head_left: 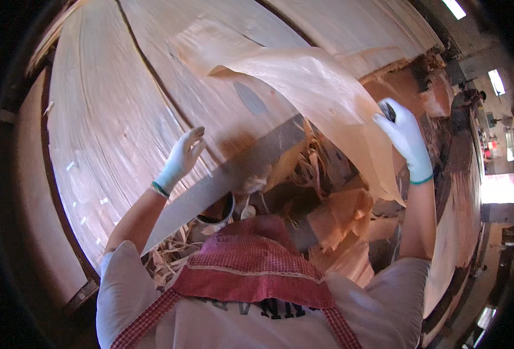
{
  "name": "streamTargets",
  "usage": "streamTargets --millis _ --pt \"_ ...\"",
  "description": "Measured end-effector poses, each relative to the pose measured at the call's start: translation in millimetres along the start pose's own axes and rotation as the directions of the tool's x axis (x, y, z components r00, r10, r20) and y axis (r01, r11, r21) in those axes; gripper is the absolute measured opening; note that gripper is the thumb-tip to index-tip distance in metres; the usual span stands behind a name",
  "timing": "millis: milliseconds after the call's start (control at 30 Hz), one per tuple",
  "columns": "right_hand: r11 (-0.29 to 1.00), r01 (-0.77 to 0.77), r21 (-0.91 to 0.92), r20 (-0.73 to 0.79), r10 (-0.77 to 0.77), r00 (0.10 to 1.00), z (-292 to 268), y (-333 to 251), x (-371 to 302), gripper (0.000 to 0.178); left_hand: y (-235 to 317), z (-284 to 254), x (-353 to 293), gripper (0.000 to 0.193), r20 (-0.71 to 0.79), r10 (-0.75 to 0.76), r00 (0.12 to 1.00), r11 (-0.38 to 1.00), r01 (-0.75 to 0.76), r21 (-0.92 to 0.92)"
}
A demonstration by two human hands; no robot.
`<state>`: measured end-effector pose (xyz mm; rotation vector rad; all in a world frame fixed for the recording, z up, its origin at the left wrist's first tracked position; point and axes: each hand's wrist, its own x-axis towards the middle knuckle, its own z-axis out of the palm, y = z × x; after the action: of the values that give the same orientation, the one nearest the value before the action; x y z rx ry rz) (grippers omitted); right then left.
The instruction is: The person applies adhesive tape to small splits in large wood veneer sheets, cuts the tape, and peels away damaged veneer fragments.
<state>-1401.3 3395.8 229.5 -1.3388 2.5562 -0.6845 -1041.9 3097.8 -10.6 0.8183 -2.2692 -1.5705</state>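
My left hand (182, 156), in a white glove with a green cuff, hovers at or just above the pale wood veneer sheets (106, 110). Its fingers are slightly bent and nothing shows in them. On the right, my gloved right hand (407, 136) is closed around a small dark object (388, 111) whose kind I cannot make out. Beside its fingers, a loose, thin veneer sheet (321, 87) curls up and hangs down toward me. Whether the hand also pinches this sheet is unclear.
A straight grey strip (233, 163) runs along the near edge of the sheets. Below it lie torn veneer scraps (341, 215), thin shavings (169, 250) and a dark round-rimmed container (222, 212). Wooden boards (65, 221) stand at left; a workshop stretches away at right.
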Motion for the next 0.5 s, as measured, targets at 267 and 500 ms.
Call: streamTargets --millis 267,500 --pt "0.996 0.087 -0.005 0.085 -0.087 0.993 -7.5 10.0 29.2 0.027 54.7 68.4 125.0 0.116 0.289 -0.265 0.92 0.24 0.353 -0.904" --pt "0.996 0.094 -0.002 0.097 -0.093 0.991 -30.1 71.7 22.7 0.02 23.7 162.7 210.5 0.061 0.029 -0.352 0.935 0.166 0.093 -0.982"
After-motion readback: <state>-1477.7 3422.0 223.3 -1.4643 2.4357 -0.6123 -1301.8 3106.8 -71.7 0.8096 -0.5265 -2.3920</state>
